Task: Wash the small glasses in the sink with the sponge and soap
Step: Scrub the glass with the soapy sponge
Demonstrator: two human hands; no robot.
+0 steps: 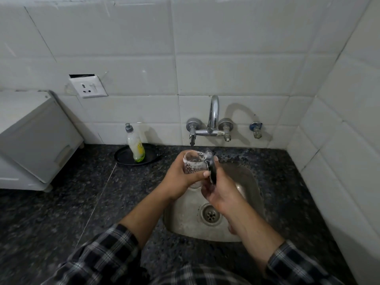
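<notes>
Soapy glass (193, 164) gripped in left hand (181, 177), sponge (211, 171) in right hand (221, 194).

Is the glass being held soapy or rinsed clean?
Soapy: foam clings to the rim and bubbles dot the wall of the glass, gripped by the left hand.

- The small glass (192, 164) was seen to be clear glass, filmed with white foam.
- The sponge (212, 173) was shown dark and wet-glossy.
- The sink (252, 182) was made of dull, stained steel.
- The tap (213, 112) was finished in bright chrome.
- The counter (61, 212) was cut from smooth, speckled dark stone.
- The soap bottle (135, 147) was moulded in translucent plastic.
</notes>
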